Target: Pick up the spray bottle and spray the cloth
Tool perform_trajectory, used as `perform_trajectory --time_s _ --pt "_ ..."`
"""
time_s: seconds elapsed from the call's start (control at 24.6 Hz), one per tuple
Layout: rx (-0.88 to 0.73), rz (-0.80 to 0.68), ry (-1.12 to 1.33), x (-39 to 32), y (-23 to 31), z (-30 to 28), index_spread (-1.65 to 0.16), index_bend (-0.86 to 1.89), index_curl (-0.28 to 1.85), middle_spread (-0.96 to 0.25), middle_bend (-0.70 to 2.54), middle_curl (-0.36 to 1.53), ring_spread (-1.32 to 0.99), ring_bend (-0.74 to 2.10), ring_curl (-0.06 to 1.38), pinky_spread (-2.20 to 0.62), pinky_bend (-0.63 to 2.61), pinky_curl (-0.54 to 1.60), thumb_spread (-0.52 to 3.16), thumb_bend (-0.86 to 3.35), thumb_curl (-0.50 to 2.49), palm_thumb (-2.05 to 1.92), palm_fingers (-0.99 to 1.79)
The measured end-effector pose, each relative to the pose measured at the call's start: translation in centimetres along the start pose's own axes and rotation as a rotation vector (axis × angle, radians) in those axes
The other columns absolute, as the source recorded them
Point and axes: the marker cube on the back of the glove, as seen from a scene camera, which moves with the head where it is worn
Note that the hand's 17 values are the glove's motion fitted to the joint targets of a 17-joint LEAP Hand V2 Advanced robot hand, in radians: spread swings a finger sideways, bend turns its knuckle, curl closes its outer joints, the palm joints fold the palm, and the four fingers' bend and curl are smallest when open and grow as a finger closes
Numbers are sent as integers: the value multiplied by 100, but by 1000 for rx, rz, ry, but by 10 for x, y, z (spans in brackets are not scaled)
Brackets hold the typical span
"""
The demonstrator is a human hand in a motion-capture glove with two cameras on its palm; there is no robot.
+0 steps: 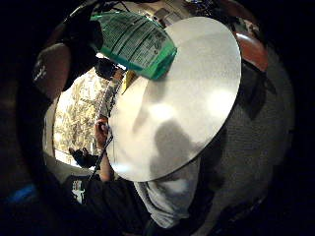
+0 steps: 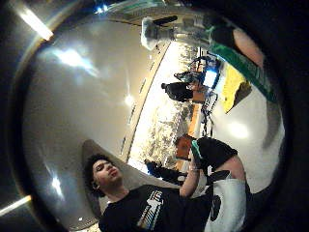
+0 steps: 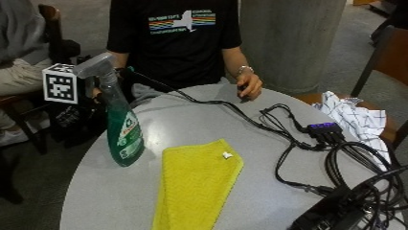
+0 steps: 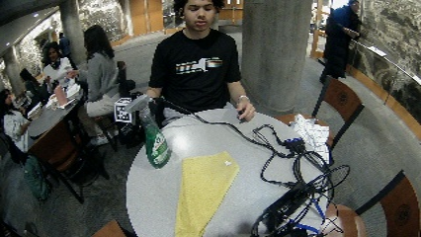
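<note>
Green translucent plastic spray bottle (image 3: 123,129) with its grey trigger head stands at the edge of the round grey table (image 3: 102,191), and my gloved right hand (image 3: 99,93) is at its neck just under the head. I see little of the hand in the outside view, because the bottle and the marker hide it, so I cannot tell whether my fingers are curled round the neck or only beside it. From the little-finger-side palm view, the bottle's green label (image 1: 135,44) lies close to the palm, with the tabletop beyond it. Just past the bottle's base, on the side away from my grip, lies the folded yellow cloth (image 3: 194,184), near the bottle but not touching it. My bare left hand (image 3: 248,86) rests at the table's edge in front of me, well apart from the bottle.
</note>
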Motion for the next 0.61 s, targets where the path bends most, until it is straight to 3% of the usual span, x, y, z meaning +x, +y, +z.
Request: perform_trajectory --time_s 0.16,0.61 --pt "114 79 45 4 -36 2 -40 10 18 -4 27 32 -7 34 29 13 66 30 91 10 29 76 56" --pt "105 129 77 27 -84 9 -42 12 19 -3 24 34 -5 30 30 17 69 31 91 4 32 81 47"
